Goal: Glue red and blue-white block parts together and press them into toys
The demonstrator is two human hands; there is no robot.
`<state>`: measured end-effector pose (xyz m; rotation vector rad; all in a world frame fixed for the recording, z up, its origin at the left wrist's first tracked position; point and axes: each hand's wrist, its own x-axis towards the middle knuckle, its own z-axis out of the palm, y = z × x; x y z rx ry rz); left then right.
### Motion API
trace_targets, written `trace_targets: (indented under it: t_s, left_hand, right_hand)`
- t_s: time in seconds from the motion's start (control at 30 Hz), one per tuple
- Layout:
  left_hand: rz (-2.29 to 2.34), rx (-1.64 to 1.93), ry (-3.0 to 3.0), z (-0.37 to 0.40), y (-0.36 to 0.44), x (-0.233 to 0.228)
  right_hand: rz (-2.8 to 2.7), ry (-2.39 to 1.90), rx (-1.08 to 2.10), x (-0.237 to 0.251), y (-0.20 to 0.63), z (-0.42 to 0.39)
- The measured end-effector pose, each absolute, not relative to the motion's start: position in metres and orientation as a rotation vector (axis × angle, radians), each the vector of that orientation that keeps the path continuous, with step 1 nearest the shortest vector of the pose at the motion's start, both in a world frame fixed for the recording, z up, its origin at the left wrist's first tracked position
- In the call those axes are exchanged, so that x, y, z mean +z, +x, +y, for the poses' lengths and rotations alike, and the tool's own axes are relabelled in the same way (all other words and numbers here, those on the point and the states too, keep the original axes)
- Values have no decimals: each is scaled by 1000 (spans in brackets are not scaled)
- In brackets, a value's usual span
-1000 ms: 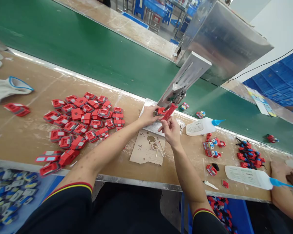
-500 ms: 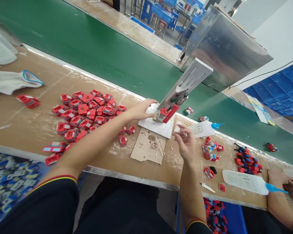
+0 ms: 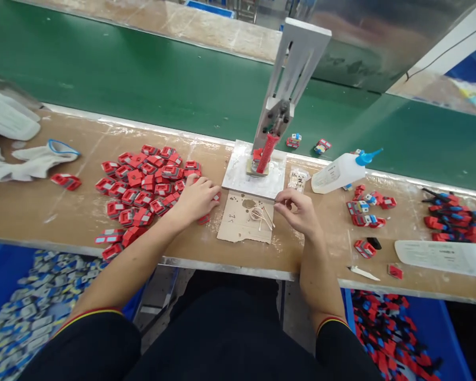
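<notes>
Green belt (image 3: 143,69) is stretching along the far edge of the counter (image 3: 206,251), and I am watching from afar through the head camera as two bare hands are working between that edge and the near one. Toward the counter's left end, a pile of red-and-grey pieces (image 3: 143,180) is lying, and the left hand (image 3: 198,200) is reaching over its right side, fingers bending down among the pieces; I cannot tell whether they are gripping one. The right hand (image 3: 301,214) is hovering by the near right corner of a white board (image 3: 238,177), its thumb and index finger almost meeting; whether anything is sitting between them I cannot tell. On that board, nearer the counter's far edge, a red-handled clamp (image 3: 267,153) is standing over one red piece (image 3: 257,154). I am judging that the step in hand is picking from the pile while the clamp is pressing its piece; the next move is calling for a clean pinch that is not dragging neighbours along. Compared with half a second ago, the left hand is now working at the pile rather than beside the clamp, and the right fingers are spreading less, nearer the board's corner.
</notes>
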<state>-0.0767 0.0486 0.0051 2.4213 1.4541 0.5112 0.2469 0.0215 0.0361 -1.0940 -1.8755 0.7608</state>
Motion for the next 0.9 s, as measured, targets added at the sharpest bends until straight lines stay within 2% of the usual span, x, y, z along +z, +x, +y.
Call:
trace_targets:
  t_s: [0.17, 0.27, 0.57, 0.77, 0.9]
  left_hand:
    - [1294, 1078, 1998, 49, -73, 20]
    - [1108, 1254, 1691, 52, -54, 20]
    - [926, 1224, 1354, 49, -24, -8]
    - [948, 1206, 1391, 35, -21, -4]
    - [978, 1222, 1444, 33, -19, 1]
  right_hand:
    - [-2170, -1108, 918, 26, 262, 8]
    - [-2255, -1140, 946, 22, 259, 8]
    - [-2177, -1074, 900, 13, 236, 9]
    - [-2088, -1189, 791, 6, 231, 12]
    - [-1960, -1190, 834, 10, 234, 14]
